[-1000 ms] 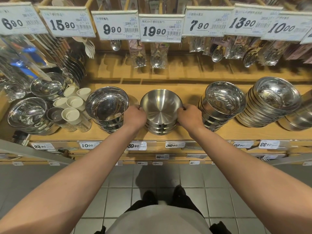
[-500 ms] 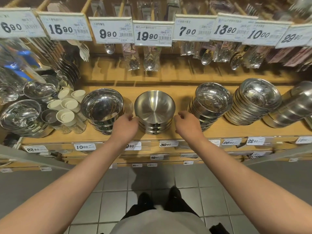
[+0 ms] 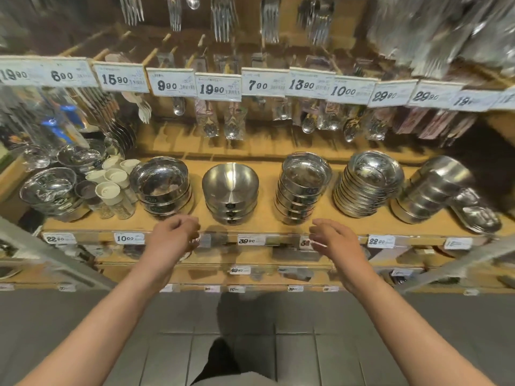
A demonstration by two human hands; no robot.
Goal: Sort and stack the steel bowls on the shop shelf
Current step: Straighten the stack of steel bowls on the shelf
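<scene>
Both hands, L (image 3: 174,235) & R (image 3: 333,238), loose, holding nothing, just in front of middle bowl stack (image 3: 230,195), prob. tidy enough on shelf (image 3: 264,227)

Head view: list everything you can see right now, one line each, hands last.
Brushed bowl stack: one, matt steel, shelf centre.
Polished bowl stacks: five, shiny steel; far left, left of centre, right of centre, further right, far right.
Lidded cups: several, cream, between the two left stacks.
Spoons: many, steel, packaged, hanging under the tags.
Forks: several, steel, hanging at top.
Price tags: a row, white, above the bowls; more on the shelf edges.
Shelf: wooden, tan.
Floor: grey tiles.
Left hand: loosely curled, holds nothing, before the shelf edge.
Right hand: loosely curled, holds nothing, before the shelf edge.
</scene>
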